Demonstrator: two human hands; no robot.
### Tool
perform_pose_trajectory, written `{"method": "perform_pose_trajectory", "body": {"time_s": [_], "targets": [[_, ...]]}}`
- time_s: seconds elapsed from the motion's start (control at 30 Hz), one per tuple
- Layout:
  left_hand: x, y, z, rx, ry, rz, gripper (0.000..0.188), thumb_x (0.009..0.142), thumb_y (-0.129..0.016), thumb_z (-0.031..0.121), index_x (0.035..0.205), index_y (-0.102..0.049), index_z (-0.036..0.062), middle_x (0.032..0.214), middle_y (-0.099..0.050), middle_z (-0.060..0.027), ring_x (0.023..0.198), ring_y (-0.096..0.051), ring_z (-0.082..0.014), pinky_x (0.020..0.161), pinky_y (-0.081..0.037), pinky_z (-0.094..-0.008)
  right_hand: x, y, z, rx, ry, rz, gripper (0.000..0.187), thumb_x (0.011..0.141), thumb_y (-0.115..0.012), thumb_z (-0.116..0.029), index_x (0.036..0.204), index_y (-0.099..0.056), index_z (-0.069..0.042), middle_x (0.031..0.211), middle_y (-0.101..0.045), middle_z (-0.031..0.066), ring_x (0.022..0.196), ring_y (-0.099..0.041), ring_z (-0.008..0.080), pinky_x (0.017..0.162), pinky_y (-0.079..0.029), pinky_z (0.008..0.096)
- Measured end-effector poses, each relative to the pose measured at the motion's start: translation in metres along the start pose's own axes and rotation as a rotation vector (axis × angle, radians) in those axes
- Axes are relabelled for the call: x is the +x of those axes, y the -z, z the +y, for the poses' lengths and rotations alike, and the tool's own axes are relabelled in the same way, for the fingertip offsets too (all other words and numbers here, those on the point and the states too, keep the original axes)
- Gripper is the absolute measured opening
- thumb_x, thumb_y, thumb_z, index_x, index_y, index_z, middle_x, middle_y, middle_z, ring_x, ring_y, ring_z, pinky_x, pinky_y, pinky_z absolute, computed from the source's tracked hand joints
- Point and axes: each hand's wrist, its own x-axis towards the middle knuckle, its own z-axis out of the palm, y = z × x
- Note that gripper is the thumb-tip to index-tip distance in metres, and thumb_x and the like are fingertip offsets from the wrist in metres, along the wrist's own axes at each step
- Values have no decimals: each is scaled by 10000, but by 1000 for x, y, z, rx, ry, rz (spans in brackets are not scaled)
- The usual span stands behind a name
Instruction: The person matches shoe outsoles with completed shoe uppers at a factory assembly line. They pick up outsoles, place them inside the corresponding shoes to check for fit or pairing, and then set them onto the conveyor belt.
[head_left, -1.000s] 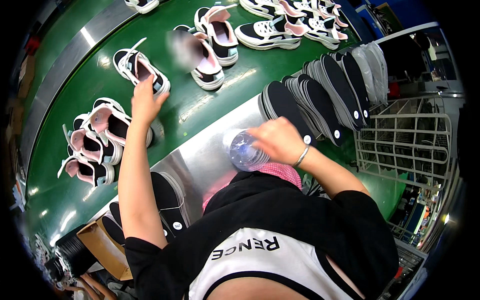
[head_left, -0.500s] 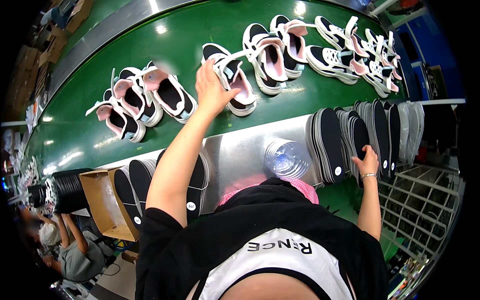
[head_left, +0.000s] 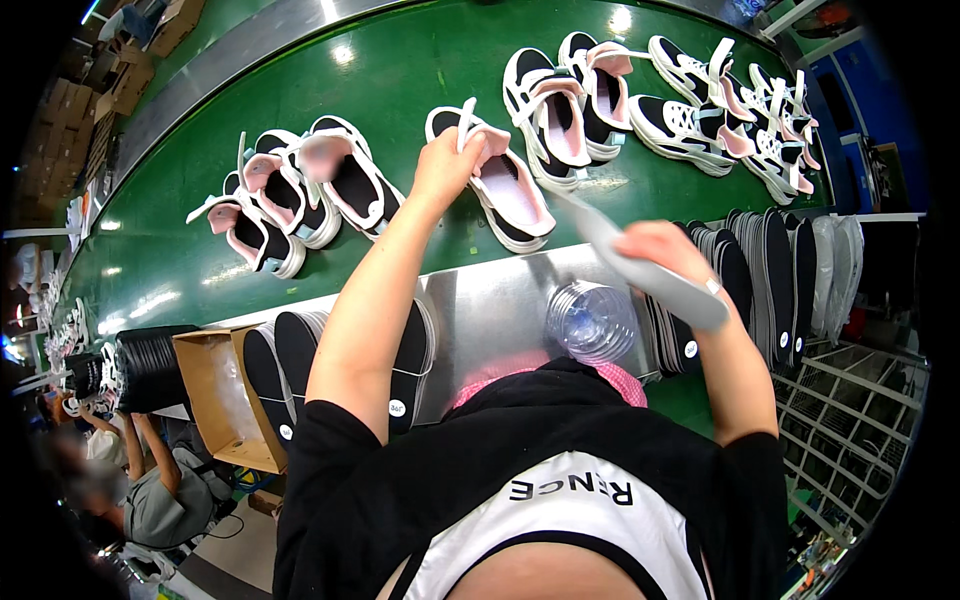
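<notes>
My left hand (head_left: pixel 448 168) pinches the pink tongue of a black and white sneaker (head_left: pixel 522 205), holding its mouth wide. This sneaker lies on the green table, toe away from me. My right hand (head_left: pixel 668 250) grips a grey insole (head_left: pixel 655 282), slightly blurred by motion. The insole is tilted, its narrow end pointing toward the sneaker's heel, and a small white sticker shows near my fingers. Below that hand stand stacks of black and grey insoles (head_left: pixel 765 280) on the metal ledge.
Sneakers (head_left: pixel 358 185) sit left on the green table (head_left: pixel 250 85), with more sneakers (head_left: pixel 685 130) at right. A clear plastic tub (head_left: pixel 592 322) rests on the metal ledge (head_left: pixel 480 300). Left are insole bundles (head_left: pixel 410 365) and a cardboard box (head_left: pixel 215 390); a wire rack (head_left: pixel 850 430) stands right. Another person (head_left: pixel 165 495) works far left.
My right hand has lifted an insole from the stacks and brought it up and left toward the sneaker. My left hand has shifted from the sneaker's side to its tongue, pulling it open.
</notes>
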Motion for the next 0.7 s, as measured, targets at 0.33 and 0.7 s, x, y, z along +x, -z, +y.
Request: {"method": "perform_pose_trajectory", "body": {"time_s": [0.33, 0.7], "targets": [[-24, 7, -5, 18, 88, 86, 342, 789, -447, 304, 840, -529, -24, 724, -581, -199, 718, -571, -316, 640, -431, -361, 139, -100, -4, -1447, 341, 225, 216, 694, -543, -196, 828, -615, -42, 921, -546, 146, 834, -560, 273, 693, -447, 386], [-33, -4, -1, 127, 51, 224, 270, 833, -426, 269, 886, -482, 11, 748, -571, -224, 728, -547, -387, 634, -424, -428, 77, -78, -23, -1657, 386, 45, 168, 624, -593, -145, 762, -614, -53, 792, -591, 122, 752, -589, 233, 601, -476, 335]]}}
